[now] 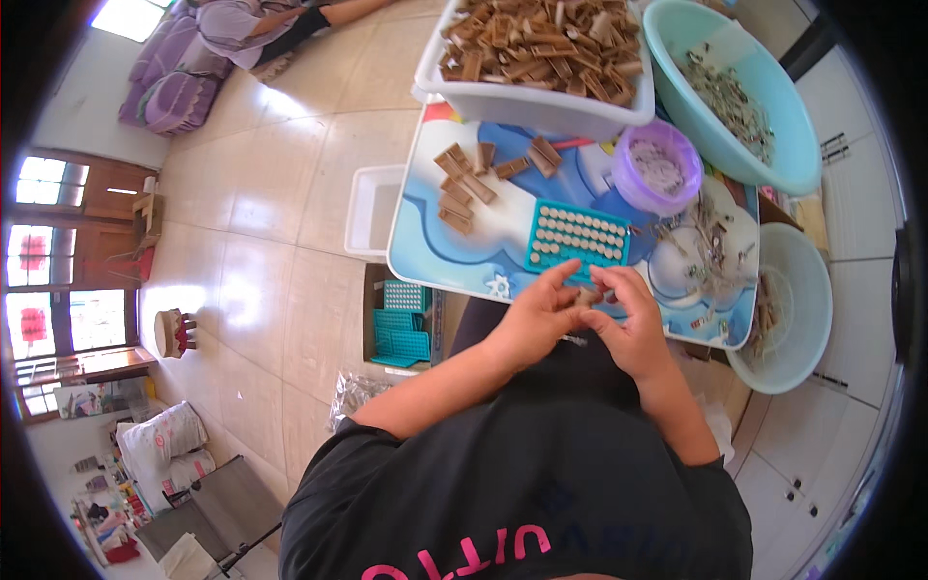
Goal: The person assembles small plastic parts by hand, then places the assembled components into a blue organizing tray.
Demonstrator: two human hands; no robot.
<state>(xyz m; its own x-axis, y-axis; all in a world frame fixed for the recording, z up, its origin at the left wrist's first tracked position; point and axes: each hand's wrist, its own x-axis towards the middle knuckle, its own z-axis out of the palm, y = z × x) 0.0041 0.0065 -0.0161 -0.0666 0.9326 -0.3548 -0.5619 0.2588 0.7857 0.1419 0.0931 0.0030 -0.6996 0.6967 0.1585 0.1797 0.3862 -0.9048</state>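
My left hand (543,311) and my right hand (630,319) meet above the near edge of a small table. Between their closed fingertips is a small brownish piece (586,298), mostly covered, so its exact kind cannot be made out. Just beyond the fingers lies a teal tray (534,253) with rows of small round whitish pieces in it. Several brown trough-shaped pieces (458,182) are scattered to its left. On the right of the tabletop, a loose heap of small metallic-looking parts (710,246) spreads out.
A white bin (541,108) of brown pieces stands at the far side, beside a large light-blue basin (788,145) of small parts. A purple bowl (628,188) sits on the patterned table (411,237). Below right is a pale basin (812,324); left, a box (370,319) of teal trays.
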